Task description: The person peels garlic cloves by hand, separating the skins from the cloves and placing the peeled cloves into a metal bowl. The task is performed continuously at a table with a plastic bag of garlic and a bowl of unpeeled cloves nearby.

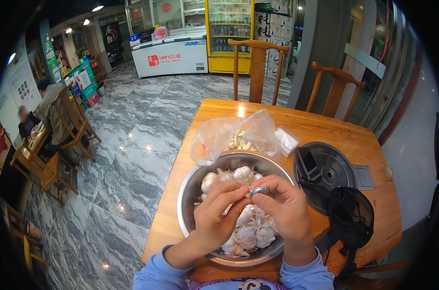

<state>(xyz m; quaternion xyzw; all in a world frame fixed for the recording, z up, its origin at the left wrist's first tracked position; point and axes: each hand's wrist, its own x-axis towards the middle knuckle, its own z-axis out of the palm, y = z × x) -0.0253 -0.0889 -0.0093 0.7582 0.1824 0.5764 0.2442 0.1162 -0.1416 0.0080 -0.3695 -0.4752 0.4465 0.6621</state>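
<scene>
Over a large steel bowl (184, 205), my two hands meet at the fingertips. A small yellowish piece, seemingly a garlic clove (248, 195), is pinched in my left hand (217, 215). My right hand (288, 208) grips a small round silver piece that looks like a bottle cap (259, 191), its edge against the clove. Whole garlic heads (243, 175) and loose papery garlic skins (251, 217) fill the bowl below; my hands hide part of them. Just beyond the bowl, peeled cloves (239, 143) lie in a clear plastic bag (212, 140).
A white packet of tissues (287, 141) and a round black metal pan (342, 164) stand right of the bag. A black mesh object (352, 217) lies at the table's right edge. Wooden chairs (259, 63) stand beyond the table (180, 169). People sit far left.
</scene>
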